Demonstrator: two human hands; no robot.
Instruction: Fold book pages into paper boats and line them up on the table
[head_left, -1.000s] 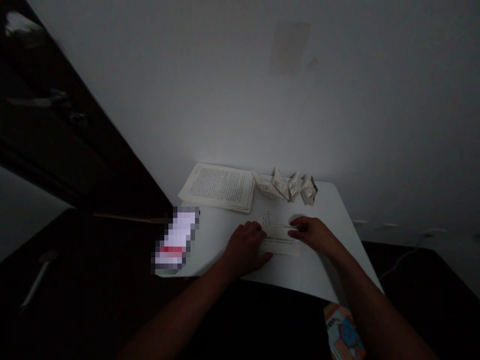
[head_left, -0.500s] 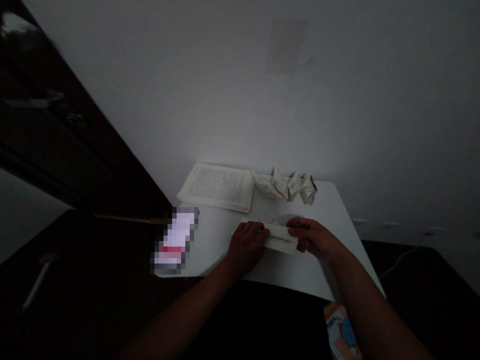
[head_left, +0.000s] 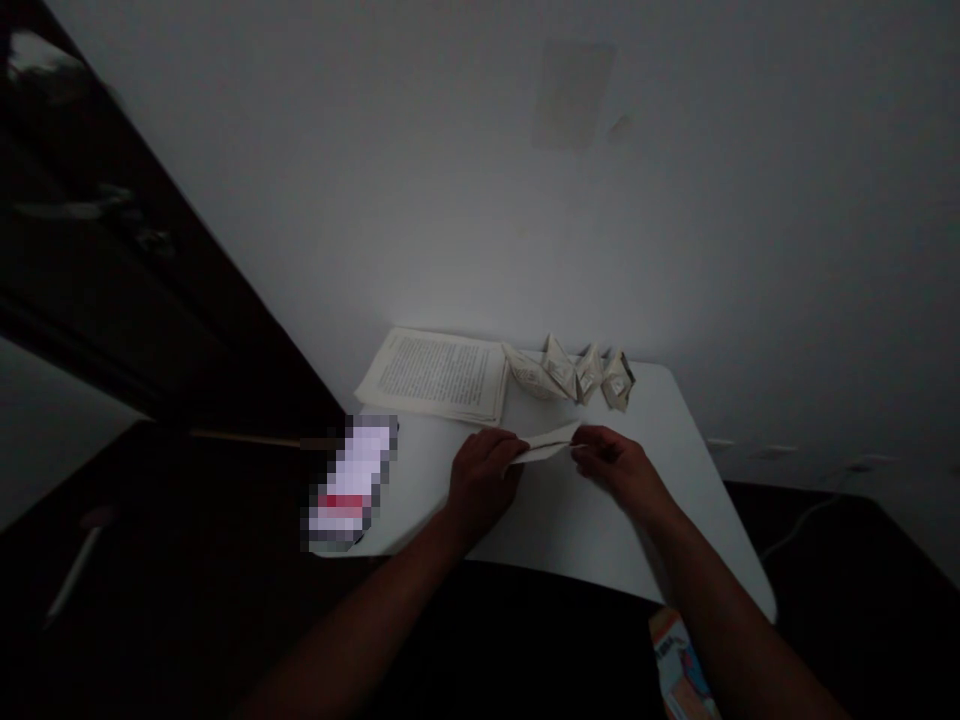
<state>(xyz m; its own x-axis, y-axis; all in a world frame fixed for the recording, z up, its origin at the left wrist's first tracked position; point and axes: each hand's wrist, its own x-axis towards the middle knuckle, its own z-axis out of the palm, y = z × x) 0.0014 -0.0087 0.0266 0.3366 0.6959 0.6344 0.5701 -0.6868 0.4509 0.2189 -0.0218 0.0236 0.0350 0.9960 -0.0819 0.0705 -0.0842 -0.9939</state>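
Between my two hands is a folded sheet of paper, seen nearly edge-on above the white table. My left hand grips its left end, fingers curled around it. At the right end, my right hand pinches the paper between thumb and fingers. Just beyond my hands stand several folded paper boats in a row near the wall. A stack of printed pages lies to their left, at the back of the table.
A phone with a blurred lit screen rests at the table's left edge. A colourful printed box or packet is below the front right edge. The wall rises behind the table; a dark door is on the left.
The folded paper has been lifted and tilted from nearly flat to almost edge-on. Both hands have moved slightly up and away from me with it.
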